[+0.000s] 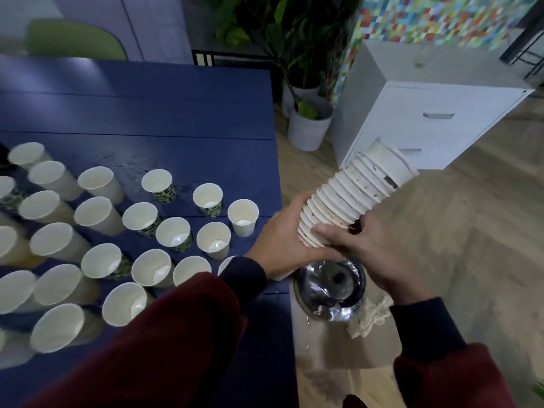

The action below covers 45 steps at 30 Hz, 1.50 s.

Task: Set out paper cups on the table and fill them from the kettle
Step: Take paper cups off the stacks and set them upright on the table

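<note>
Standing on the blue worktop [176, 113], paper cups [173, 235] are shown; a white cabinet [426, 113] is seen beyond. A cup stack [347, 201] is clamped by left hand [282, 240] and right hand [379, 257] grips, above the kettle [329, 290].

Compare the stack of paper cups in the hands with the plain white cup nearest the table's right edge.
The nested stack of white paper cups is held in the air by the left hand and right hand; the single white paper cup stands on the dark blue table. The stack is tilted; the single cup is upright. The stack's rims show reddish specks; the single cup's outside looks plain. Both are white paper.
</note>
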### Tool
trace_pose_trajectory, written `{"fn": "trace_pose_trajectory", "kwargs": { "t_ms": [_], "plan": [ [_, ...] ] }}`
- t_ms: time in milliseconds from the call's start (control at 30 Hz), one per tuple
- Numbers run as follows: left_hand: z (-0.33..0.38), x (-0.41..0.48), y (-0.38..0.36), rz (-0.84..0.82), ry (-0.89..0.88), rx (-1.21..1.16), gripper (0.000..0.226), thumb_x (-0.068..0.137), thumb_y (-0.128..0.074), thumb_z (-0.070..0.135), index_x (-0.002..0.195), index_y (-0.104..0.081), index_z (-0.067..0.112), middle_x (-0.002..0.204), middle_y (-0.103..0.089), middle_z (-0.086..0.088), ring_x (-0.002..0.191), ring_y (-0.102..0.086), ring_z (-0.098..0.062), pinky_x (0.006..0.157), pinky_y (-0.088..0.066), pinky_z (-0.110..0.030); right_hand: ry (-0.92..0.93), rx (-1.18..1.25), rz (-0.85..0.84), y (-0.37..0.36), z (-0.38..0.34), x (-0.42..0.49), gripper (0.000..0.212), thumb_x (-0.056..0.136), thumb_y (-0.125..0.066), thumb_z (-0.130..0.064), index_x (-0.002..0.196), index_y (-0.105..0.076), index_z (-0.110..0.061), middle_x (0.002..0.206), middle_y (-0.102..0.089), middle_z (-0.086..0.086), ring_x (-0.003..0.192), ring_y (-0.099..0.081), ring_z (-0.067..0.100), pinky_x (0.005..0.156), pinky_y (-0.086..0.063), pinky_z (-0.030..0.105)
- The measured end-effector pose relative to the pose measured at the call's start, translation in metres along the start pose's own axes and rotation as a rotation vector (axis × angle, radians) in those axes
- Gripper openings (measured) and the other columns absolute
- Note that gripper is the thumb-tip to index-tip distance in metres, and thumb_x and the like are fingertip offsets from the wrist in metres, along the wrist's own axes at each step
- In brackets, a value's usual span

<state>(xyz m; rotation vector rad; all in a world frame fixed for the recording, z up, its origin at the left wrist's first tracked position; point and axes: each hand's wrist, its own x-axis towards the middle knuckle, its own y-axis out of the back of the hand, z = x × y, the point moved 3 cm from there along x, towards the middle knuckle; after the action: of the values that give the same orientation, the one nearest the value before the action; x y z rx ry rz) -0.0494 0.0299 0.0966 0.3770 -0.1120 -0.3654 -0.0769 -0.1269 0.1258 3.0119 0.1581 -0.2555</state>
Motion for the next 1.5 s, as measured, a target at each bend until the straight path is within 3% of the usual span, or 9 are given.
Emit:
{"fn": "trace_pose_trajectory", "kwargs": {
  "t_ms": [133,233,367,500,667,800,933,1133,1500],
  "plan": [
    [-0.007,-0.039,0.032,0.101,0.006,-0.116,0.081,0.064,-0.09,0.043,0.133,-0.047,0.04,0.118,-0.068,0.011,0.109,-0.065,-0.011,0.091,-0.055,-0.045,-0.03,-0.131,-0.015,-0.031,-0.007,-0.011,0.057,0.074,-0.077,-0.053,0.12,-0.064,-0.021,0.113,-0.076,-0.003,0.103,-0.072,0.008,0.083,-0.057,0.022],
    [-0.016,-0.064,0.058,0.141,0.021,-0.091,0.079,0.062,-0.088,0.045,0.13,-0.048,0.044,0.118,-0.067,0.017,0.11,-0.064,-0.008,0.092,-0.053,-0.045,0.069,-0.203,0.16,-0.041,-0.023,-0.015,0.068,0.067,-0.073,-0.076,0.119,-0.06,-0.034,0.111,-0.072,-0.011,0.098,-0.071,0.005,0.077,-0.058,0.027],
    [-0.026,-0.098,0.093,0.131,0.035,-0.072,0.08,0.061,-0.087,0.049,0.131,-0.049,0.039,0.117,-0.067,0.016,0.11,-0.063,-0.008,0.095,-0.052,-0.044,0.306,-0.23,0.361,-0.063,-0.049,-0.027,0.04,0.094,-0.062,-0.055,0.131,-0.057,-0.038,0.122,-0.064,-0.004,0.101,-0.069,0.014,0.076,-0.058,0.032],
    [-0.035,-0.14,0.131,0.145,0.041,-0.097,0.072,0.067,-0.085,0.055,0.128,-0.051,0.04,0.113,-0.068,0.014,0.106,-0.065,-0.008,0.092,-0.053,-0.045,0.419,-0.369,0.339,-0.118,-0.069,-0.046,0.012,0.1,-0.061,-0.041,0.104,-0.069,-0.033,0.098,-0.067,-0.002,0.088,-0.065,0.016,0.078,-0.054,0.037],
    [-0.047,-0.187,0.183,0.216,0.05,-0.035,0.066,0.066,-0.087,0.05,0.122,-0.052,0.042,0.108,-0.068,0.016,0.1,-0.066,-0.007,0.088,-0.054,-0.046,0.387,-0.381,0.32,-0.19,-0.079,-0.065,0.025,0.094,-0.068,-0.042,0.106,-0.067,-0.021,0.097,-0.068,-0.005,0.079,-0.061,0.009,0.072,-0.046,0.021],
    [-0.052,-0.222,0.22,0.318,0.035,-0.024,0.068,0.066,-0.086,0.05,0.124,-0.052,0.04,0.109,-0.069,0.014,0.101,-0.067,-0.009,0.087,-0.054,-0.045,0.231,-0.162,0.281,-0.251,-0.07,-0.067,0.086,0.072,-0.085,-0.047,0.141,-0.043,-0.021,0.129,-0.061,-0.004,0.098,-0.065,-0.002,0.083,-0.052,0.014],
    [-0.062,-0.26,0.253,0.382,0.035,-0.022,0.067,0.066,-0.083,0.049,0.125,-0.053,0.038,0.108,-0.069,0.01,0.1,-0.067,-0.013,0.086,-0.054,-0.047,0.183,0.019,0.015,-0.33,-0.055,-0.067,0.071,0.07,-0.091,-0.027,0.13,-0.057,-0.011,0.117,-0.074,0.0,0.108,-0.07,0.012,0.088,-0.057,0.027],
    [-0.091,-0.324,0.301,0.535,0.111,-0.046,0.07,0.066,-0.087,0.042,0.128,-0.054,0.036,0.116,-0.069,0.011,0.109,-0.066,-0.012,0.093,-0.053,-0.048,0.191,0.142,-0.074,-0.411,-0.057,-0.066,0.059,0.074,-0.085,-0.019,0.127,-0.061,-0.01,0.118,-0.074,0.005,0.111,-0.07,0.02,0.099,-0.055,0.044],
    [-0.156,-0.433,0.361,1.075,0.302,-0.037,0.072,0.066,-0.093,0.025,0.124,-0.05,0.03,0.107,-0.063,0.031,0.1,-0.059,0.013,0.078,-0.043,-0.004,0.147,0.214,-0.004,-0.44,-0.056,-0.053,0.06,0.077,-0.086,-0.021,0.129,-0.057,-0.014,0.12,-0.072,0.002,0.112,-0.069,0.018,0.101,-0.053,0.053]
  ]
}}
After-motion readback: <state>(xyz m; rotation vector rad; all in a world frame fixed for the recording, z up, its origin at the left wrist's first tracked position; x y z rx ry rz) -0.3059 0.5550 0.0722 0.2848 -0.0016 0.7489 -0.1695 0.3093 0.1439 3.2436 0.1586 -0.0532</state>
